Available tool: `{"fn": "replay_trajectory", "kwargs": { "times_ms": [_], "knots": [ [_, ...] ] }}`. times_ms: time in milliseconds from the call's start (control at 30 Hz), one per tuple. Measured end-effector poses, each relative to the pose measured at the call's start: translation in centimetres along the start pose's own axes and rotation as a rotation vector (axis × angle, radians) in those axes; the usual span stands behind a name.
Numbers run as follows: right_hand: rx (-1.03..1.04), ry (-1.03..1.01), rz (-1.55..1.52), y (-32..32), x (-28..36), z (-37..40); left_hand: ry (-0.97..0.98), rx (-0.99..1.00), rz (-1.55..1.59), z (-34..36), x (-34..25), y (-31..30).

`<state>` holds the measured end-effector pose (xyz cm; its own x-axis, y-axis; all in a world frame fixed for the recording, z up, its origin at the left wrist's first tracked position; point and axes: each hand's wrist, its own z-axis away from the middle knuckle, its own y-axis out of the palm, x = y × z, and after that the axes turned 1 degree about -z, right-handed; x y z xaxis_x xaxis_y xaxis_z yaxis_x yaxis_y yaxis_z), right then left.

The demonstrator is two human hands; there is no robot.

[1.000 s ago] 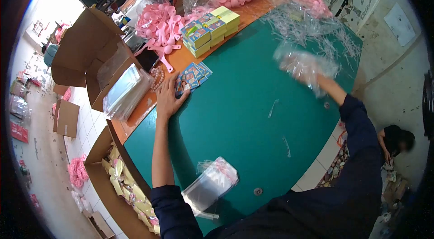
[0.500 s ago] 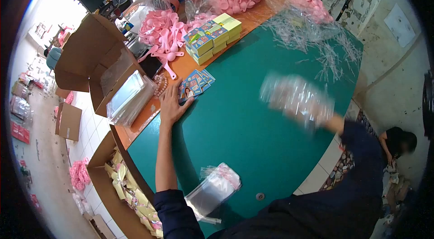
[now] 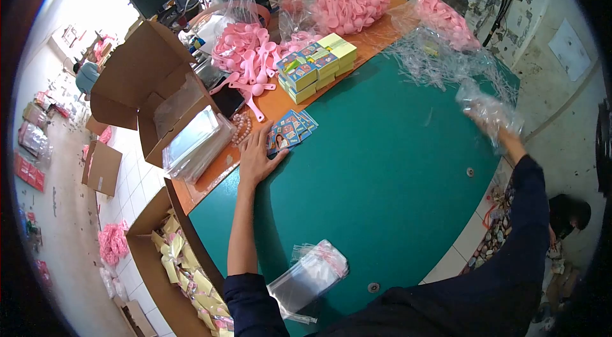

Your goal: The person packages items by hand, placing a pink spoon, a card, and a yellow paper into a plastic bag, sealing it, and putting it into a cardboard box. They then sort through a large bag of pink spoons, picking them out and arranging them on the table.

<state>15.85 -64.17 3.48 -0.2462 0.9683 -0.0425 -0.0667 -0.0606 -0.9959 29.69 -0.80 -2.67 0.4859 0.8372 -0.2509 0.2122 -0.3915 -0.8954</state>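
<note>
Clear bags | blurred, hiding right hand grasping them | left hand flat on cards

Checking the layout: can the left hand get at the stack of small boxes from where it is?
Probably yes. The left hand lies open by the cards; the boxes stand just beyond, with little between but tabletop. The arm looks nearly straight, so a lean may help.
</note>
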Motion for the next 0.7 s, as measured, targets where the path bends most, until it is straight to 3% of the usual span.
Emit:
{"fn": "replay_trajectory", "kwargs": {
  "times_ms": [133, 333, 433, 600, 700],
  "knots": [
    [-0.008, 0.250, -0.017, -3.7, -5.1, -1.2, 0.006, -0.006, 0.003, -0.2, -0.1, -0.2],
    [-0.409, 0.118, -0.084, -13.1, -2.1, -11.5, -0.002, 0.012, -0.051, -0.1, 0.0, 0.0],
    [-0.532, 0.041, -0.082, -14.0, 0.0, -18.2, -0.004, 0.015, -0.018, -0.2, 0.2, 0.0],
    [-0.349, 0.050, -0.089, -6.2, 3.9, -27.9, -0.004, 0.006, -0.009, 0.0, 0.4, 0.1],
    [-0.173, 0.095, -0.103, -2.1, 5.8, -29.5, 0.002, -0.022, -0.019, 0.0, 0.4, 0.2]
  ]
}}
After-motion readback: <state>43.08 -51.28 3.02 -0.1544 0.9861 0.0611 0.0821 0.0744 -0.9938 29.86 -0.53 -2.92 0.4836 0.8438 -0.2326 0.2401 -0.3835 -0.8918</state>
